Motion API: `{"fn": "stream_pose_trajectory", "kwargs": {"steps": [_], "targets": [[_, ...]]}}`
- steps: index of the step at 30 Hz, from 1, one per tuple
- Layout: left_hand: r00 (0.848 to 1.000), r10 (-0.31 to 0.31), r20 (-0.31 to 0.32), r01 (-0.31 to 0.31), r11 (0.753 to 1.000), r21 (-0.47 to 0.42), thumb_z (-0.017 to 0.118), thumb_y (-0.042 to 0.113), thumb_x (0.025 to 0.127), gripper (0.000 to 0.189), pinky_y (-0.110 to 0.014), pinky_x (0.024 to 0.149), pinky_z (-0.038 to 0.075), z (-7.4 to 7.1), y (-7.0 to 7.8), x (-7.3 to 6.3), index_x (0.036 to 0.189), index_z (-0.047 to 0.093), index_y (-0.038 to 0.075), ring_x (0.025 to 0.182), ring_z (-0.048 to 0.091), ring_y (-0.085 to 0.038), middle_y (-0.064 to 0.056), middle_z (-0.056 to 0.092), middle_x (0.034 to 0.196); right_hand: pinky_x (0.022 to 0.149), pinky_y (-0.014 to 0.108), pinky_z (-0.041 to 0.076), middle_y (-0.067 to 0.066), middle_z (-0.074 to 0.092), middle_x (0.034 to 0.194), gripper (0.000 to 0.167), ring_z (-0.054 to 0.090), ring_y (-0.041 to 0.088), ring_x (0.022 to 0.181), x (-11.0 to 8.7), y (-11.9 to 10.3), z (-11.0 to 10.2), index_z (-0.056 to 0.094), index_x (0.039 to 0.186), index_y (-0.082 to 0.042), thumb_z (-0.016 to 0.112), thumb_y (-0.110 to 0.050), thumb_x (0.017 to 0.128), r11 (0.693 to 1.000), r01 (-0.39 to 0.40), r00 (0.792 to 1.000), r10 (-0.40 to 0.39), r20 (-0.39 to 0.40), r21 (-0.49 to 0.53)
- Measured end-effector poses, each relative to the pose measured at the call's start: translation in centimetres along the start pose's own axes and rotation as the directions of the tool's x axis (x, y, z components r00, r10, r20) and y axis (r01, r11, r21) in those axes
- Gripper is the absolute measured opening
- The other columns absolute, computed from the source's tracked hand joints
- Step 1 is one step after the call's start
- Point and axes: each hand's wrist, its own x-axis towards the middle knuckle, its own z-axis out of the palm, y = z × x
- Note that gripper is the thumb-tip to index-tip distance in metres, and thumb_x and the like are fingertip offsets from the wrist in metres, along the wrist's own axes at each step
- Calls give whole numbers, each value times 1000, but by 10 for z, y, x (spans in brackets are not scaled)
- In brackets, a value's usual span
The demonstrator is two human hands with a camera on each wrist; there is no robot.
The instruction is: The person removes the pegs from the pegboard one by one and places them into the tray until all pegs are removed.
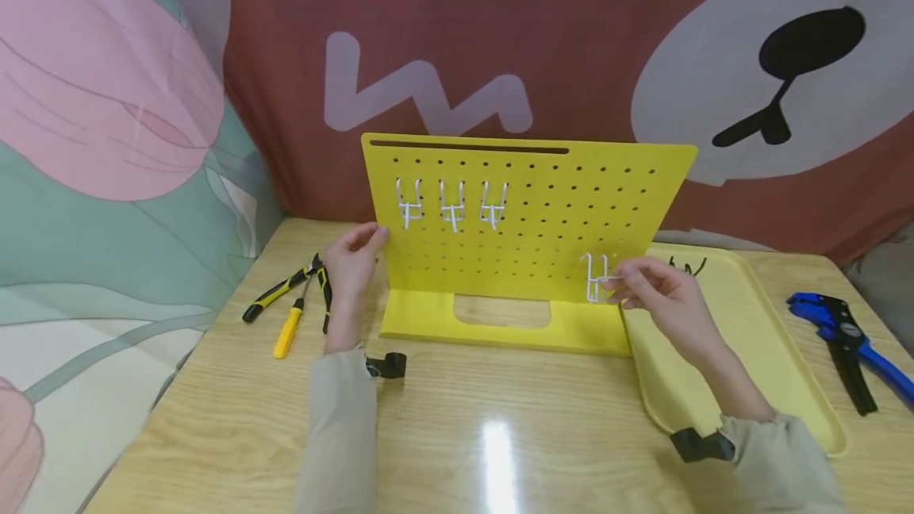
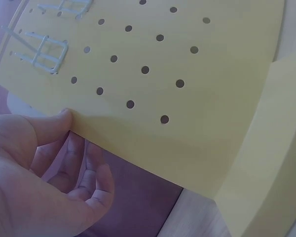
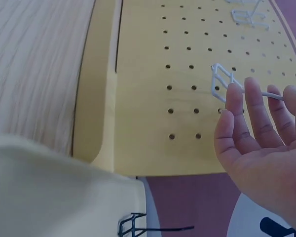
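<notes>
A yellow pegboard (image 1: 571,216) stands upright on its base on the wooden table. My left hand (image 1: 353,264) holds its left edge, thumb (image 2: 52,126) on the front face and fingers behind the edge. In my right hand (image 1: 667,300) a white wire hook (image 1: 589,280) is pinched by its prong, close in front of the board's lower right holes. Part of that hook is hidden behind the fingers in the right wrist view. Three similar white hooks, a left one (image 1: 410,209), a middle one (image 1: 452,211) and a right one (image 1: 493,212), hang in a row at upper left.
A pale yellow tray (image 1: 750,355) lies right of the board, with black wire hooks (image 3: 133,226) at its far end. Beyond it sits a blue and black wire stripper (image 1: 846,331). Cutting pliers (image 1: 282,297) and a yellow-handled screwdriver (image 1: 288,331) lie left of the board.
</notes>
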Motion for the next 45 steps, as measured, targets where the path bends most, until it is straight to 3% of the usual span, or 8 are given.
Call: {"fn": "stream_pose_trajectory", "kwargs": {"steps": [8, 14, 19, 25, 30, 36, 42, 45], "targets": [[1000, 15, -16, -14, 999, 29, 71, 19, 89, 28, -34, 81, 51, 1, -1, 0, 112, 70, 3, 87, 56, -11, -8, 64, 107, 67, 22, 54, 0, 72, 92, 21, 67, 12, 78, -14, 8, -19, 59, 109, 8, 48, -8, 101, 999, -43, 998, 42, -47, -20], [1000, 4, -9, -4, 1000, -2, 70, 19, 89, 30, -43, 90, 48, 0, 1, -1, 114, 69, 3, 92, 56, -14, -10, 63, 110, 68, 19, 54, -1, 72, 93, 19, 68, 11, 79, -22, 13, -43, 64, 110, -1, 48, -7, 101, 997, -58, 995, 61, -78, 41], [1000, 5, -7, -6, 1000, -19, 71, 18, 88, 29, -42, 88, 49, -1, 2, -2, 113, 69, 2, 89, 56, -13, -9, 63, 108, 67, 19, 54, -1, 73, 91, 20, 69, 11, 78, -34, 19, -60, 64, 108, 1, 48, -7, 100, 996, -64, 989, 72, -131, 68], [1000, -2, -10, 2, 1000, 4, 71, 20, 88, 29, -30, 80, 50, -1, 1, -1, 113, 70, 5, 90, 56, -12, -7, 64, 109, 64, 17, 53, -6, 73, 90, 22, 69, 7, 76, -49, 26, -79, 65, 111, -2, 50, -13, 100, 987, -137, 971, 116, -207, -88], [1000, -14, -5, 14, 1000, 2, 71, 21, 89, 30, -31, 81, 50, -2, 1, -1, 114, 69, 6, 93, 56, -14, -7, 64, 110, 62, 16, 52, -11, 72, 89, 23, 68, 5, 75, -57, 31, -96, 66, 112, -5, 50, -16, 100, 962, -188, 956, 133, -263, -200], [1000, -14, -9, 14, 1000, 15, 71, 22, 89, 30, -30, 81, 50, -2, 1, 0, 114, 69, 6, 93, 56, -14, -7, 63, 111, 59, 15, 51, -17, 71, 85, 18, 68, 2, 70, -64, 45, -115, 69, 105, -16, 52, -16, 100, 953, -205, 937, 125, -325, -224], [1000, -23, -13, 23, 1000, 4, 71, 21, 89, 30, -36, 86, 50, -1, 1, 0, 114, 69, 6, 93, 56, -14, -7, 64, 111, 56, 14, 50, -30, 65, 86, 14, 64, -4, 68, -63, 54, -132, 61, 105, -31, 49, -24, 101, 892, -283, 934, 172, -314, -353], [1000, -26, -9, 26, 1000, -6, 71, 21, 88, 31, -39, 88, 49, -1, 1, 0, 115, 69, 5, 94, 56, -15, -8, 64, 112, 56, 15, 50, -32, 63, 85, 13, 64, -4, 68, -60, 54, -138, 58, 104, -34, 48, -26, 101, 877, -303, 933, 194, -302, -373]]}}
